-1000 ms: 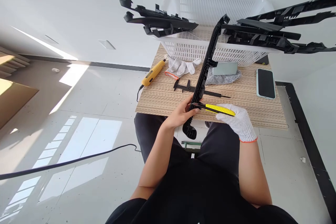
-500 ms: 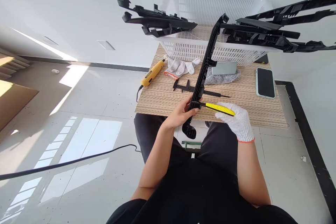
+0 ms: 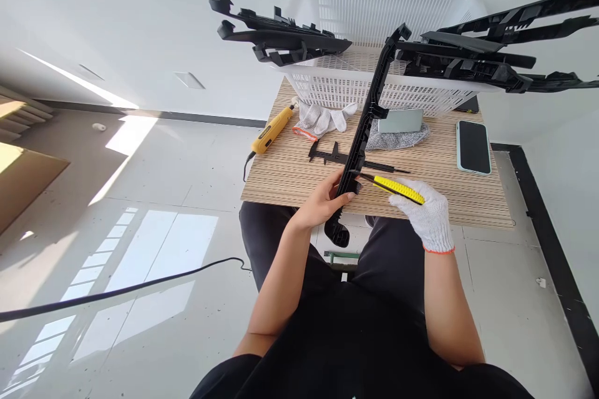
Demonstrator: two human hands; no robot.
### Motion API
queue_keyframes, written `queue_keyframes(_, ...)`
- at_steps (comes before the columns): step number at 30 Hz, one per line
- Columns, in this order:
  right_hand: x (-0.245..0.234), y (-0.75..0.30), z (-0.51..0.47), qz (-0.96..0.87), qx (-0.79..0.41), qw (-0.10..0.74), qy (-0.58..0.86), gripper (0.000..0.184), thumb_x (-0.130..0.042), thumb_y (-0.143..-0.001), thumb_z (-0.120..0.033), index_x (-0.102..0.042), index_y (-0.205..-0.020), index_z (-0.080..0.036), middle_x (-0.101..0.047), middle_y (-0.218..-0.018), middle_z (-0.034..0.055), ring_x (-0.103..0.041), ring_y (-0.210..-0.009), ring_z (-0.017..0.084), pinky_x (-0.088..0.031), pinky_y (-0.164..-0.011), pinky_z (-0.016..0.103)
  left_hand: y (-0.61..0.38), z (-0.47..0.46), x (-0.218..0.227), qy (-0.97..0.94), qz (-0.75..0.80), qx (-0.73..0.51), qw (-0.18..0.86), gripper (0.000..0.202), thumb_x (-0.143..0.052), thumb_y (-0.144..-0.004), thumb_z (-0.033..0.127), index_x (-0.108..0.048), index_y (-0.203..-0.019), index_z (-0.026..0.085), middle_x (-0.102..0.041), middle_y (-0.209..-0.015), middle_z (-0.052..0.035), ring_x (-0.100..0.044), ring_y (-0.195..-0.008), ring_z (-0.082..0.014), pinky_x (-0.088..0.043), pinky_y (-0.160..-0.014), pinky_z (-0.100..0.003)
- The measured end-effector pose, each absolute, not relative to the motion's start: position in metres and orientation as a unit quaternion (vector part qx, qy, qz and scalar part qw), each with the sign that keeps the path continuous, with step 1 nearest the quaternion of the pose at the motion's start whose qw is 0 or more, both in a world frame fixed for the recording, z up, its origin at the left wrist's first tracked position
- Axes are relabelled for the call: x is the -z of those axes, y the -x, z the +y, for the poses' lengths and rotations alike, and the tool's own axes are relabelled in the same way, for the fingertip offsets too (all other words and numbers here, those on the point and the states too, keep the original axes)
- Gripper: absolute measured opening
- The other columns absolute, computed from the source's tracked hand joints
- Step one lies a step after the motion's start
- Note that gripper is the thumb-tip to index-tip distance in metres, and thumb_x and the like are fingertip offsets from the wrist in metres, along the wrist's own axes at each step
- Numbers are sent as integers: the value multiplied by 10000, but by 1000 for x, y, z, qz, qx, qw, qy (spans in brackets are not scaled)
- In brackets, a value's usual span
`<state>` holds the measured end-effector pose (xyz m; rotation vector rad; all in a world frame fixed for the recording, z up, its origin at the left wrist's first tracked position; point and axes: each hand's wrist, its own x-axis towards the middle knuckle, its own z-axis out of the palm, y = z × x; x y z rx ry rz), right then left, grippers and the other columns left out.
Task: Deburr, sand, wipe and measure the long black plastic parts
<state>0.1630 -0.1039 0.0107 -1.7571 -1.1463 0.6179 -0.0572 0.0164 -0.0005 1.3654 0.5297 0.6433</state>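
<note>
My bare left hand (image 3: 322, 201) is wrapped around the lower part of a long black plastic trim piece (image 3: 366, 131). The piece slants up from above my lap, its curved top end in front of the basket's rim. In my gloved right hand (image 3: 427, 211) is a pair of yellow-gripped tweezers (image 3: 397, 188), pointing left. Their thin dark tip meets or lies very near the strip's right edge, just above my left fingers; exact contact is too small to tell. Behind the strip, a black caliper (image 3: 344, 158) lies on the wooden tabletop (image 3: 281, 184).
A white slatted basket (image 3: 327, 84) stands at the back, with several black trim pieces (image 3: 290, 37) jutting out both sides. Around the tabletop lie a yellow rotary tool (image 3: 272, 131), a white glove (image 3: 322, 118), a grey cloth (image 3: 397, 140) under a pale flat box (image 3: 400, 121), and a phone (image 3: 473, 148).
My right hand and the tweezers have shifted slightly right, and the tip has moved up along the strip. The left hand stays put; the strip's top has tilted a little right.
</note>
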Motion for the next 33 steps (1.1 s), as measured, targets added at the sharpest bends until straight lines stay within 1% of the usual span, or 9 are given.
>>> queue_keyframes(4,-11,-164,-104,-484,-281,447,698,436,-847,-727,-455,-778,-1109,-254,-766,-1080,49,-715,-1012,271,-564,-954,446,57,16,1,-617,237,-289,693,512,-714,-894,356,-585,-1367,205,-623,-1402,-112,-579,-1294,-278,-459,-1076,-375)
queue_keyframes(8,-10,-166,-105,-452,-260,462,718,445,-839,-736,-471,-772,-1123,-262,-766,-1084,50,-719,-997,278,-575,-928,457,57,16,0,-616,237,-288,694,519,-704,-900,372,-581,-1378,210,-622,-1407,-112,-599,-1268,-275,-461,-1073,-384)
queue_keyframes(11,-10,-166,-105,-488,-282,444,697,444,-851,-724,-466,-776,-1115,-269,-765,-1080,46,-715,-1010,278,-569,-949,455,57,16,0,-618,236,-290,692,514,-707,-900,359,-583,-1373,201,-624,-1404,-116,-587,-1286,-276,-452,-1090,-386)
queue_keyframes(14,-11,-166,-106,-460,-259,461,713,435,-844,-734,-470,-774,-1114,-269,-764,-1083,48,-716,-1000,274,-576,-927,446,57,16,-1,-612,242,-284,698,518,-703,-903,360,-577,-1379,200,-623,-1407,-122,-602,-1267,-278,-462,-1082,-393)
queue_keyframes(18,-12,-165,-106,-485,-288,444,696,439,-852,-727,-469,-778,-1111,-270,-764,-1086,50,-712,-1018,273,-562,-957,442,58,16,-1,-618,243,-286,691,522,-708,-900,353,-575,-1382,203,-611,-1424,-117,-564,-1321,-281,-434,-1117,-395)
queue_keyframes(22,-12,-166,-106,-445,-266,466,717,457,-846,-727,-480,-773,-1119,-256,-765,-1099,58,-718,-999,279,-587,-905,443,58,16,-1,-615,243,-284,694,515,-701,-904,354,-577,-1381,205,-615,-1416,-120,-584,-1301,-286,-443,-1109,-413)
queue_keyframes(25,-13,-167,-105,-471,-301,434,707,440,-857,-715,-460,-779,-1104,-271,-768,-1095,43,-715,-1017,274,-574,-941,442,58,16,0,-622,240,-292,686,514,-704,-901,349,-577,-1378,204,-613,-1421,-114,-555,-1335,-281,-413,-1144,-411)
queue_keyframes(29,-14,-167,-103,-451,-284,460,710,453,-836,-731,-482,-775,-1119,-256,-768,-1098,52,-715,-1019,276,-579,-938,447,58,16,1,-616,243,-285,693,512,-697,-906,357,-567,-1378,207,-612,-1423,-112,-573,-1312,-278,-438,-1117,-404)
queue_keyframes(33,-14,-166,-104,-461,-298,447,706,442,-854,-712,-462,-781,-1099,-262,-770,-1089,49,-716,-1007,270,-573,-953,444,58,16,1,-621,240,-290,688,492,-699,-905,350,-576,-1359,206,-611,-1422,-109,-569,-1311,-271,-430,-1124,-400)
